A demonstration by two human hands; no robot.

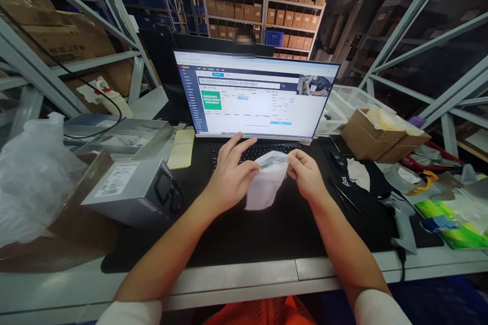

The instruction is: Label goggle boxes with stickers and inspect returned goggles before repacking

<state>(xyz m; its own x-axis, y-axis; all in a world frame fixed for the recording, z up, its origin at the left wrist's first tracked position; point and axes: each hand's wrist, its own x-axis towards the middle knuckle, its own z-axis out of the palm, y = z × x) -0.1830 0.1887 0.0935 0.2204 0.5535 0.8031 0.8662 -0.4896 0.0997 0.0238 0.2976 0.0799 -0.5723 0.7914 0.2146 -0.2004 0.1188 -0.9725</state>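
Observation:
A thin white pouch (265, 190) hangs above the black desk mat, its mouth spread wide at the top. My left hand (234, 172) pinches the left side of its rim between thumb and finger, with the other fingers stretched toward the monitor. On the opposite side, my right hand (305, 172) grips the upper right corner with thumb and fingertips. Whether anything lies inside the pouch, I cannot tell. Just behind both hands is a black keyboard (263, 152), partly covered by them and the pouch.
A lit monitor (251, 101) stands behind the keyboard. Left are a grey printed box (133, 195), a clear plastic bag (34, 177) and a yellow notepad (182, 148). Right are a mouse (337, 160), tweezers (345, 194), a barcode scanner (402, 221) and a cardboard box (377, 134).

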